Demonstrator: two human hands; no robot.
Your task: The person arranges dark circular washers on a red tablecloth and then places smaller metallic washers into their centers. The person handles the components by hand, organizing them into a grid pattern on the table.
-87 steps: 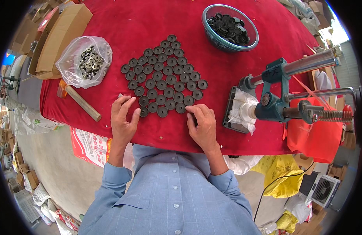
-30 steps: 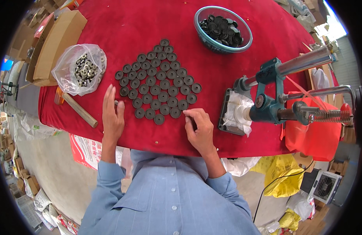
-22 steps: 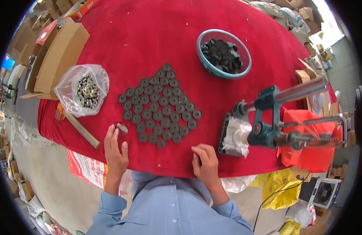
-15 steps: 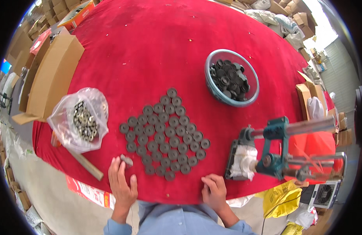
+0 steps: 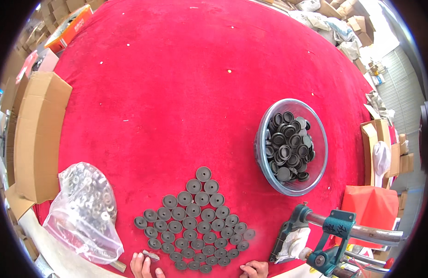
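Observation:
At the bottom edge my left hand (image 5: 145, 267) lies on the red cloth, fingers stretched out and apart, holding nothing. Beside its fingertips is a small crumpled grey piece (image 5: 152, 255). My right hand (image 5: 254, 269) rests with curled fingers near the press; the lower edge cuts it off, and what its fingers may hold is hidden. Between and beyond my hands, many round black caps (image 5: 193, 210) with a small centre mark lie flat in close rows, forming a rough diamond. A clear bowl (image 5: 326, 153) of loose black caps (image 5: 295, 140) stands to the right.
A teal hand press (image 5: 332, 236) stands at the lower right, a red bag (image 5: 369, 208) behind it. A clear plastic bag (image 5: 86, 234) of small metal parts lies at the left, near a tall cardboard box (image 5: 38, 139). More boxes and sacks line the table's far sides.
The view has tilted forward, so the caps, bowl and press appear lower and larger. Both hands are now partly cut off by the lower edge. The caps' arrangement looks the same.

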